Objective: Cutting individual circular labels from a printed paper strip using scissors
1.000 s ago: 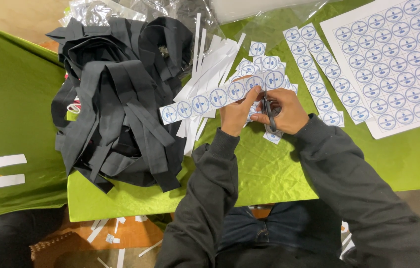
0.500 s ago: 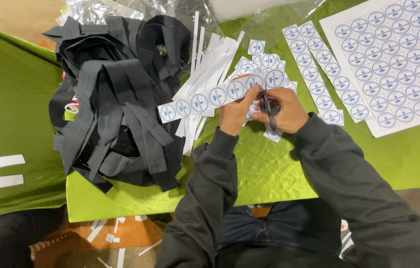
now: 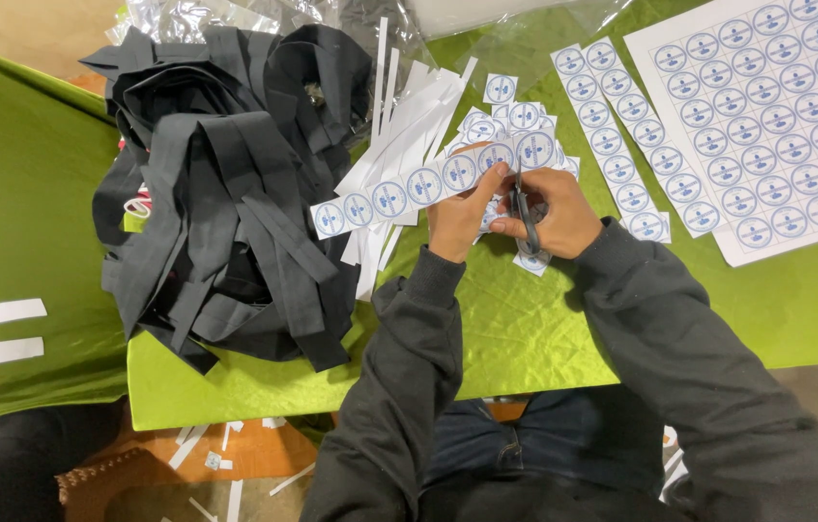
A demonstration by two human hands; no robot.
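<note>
Green cloth (image 3: 544,329) covers the table. Left hand (image 3: 457,217) pinches a sticker strip (image 3: 418,184) taut while right hand (image 3: 554,213) grips scissors (image 3: 525,217) at its end. Left of the strip lies a black strap pile (image 3: 225,193); right, a sticker sheet (image 3: 776,116).

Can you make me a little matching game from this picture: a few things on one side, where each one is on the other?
Things:
1. scissors
2. sticker strip
3. black straps
4. sticker sheet

Places:
A. flat at the table's far right
B. in the right hand
C. heaped on the green cloth, left of the hands
D. held by the left hand

Pairs: 1-B, 2-D, 3-C, 4-A
</note>
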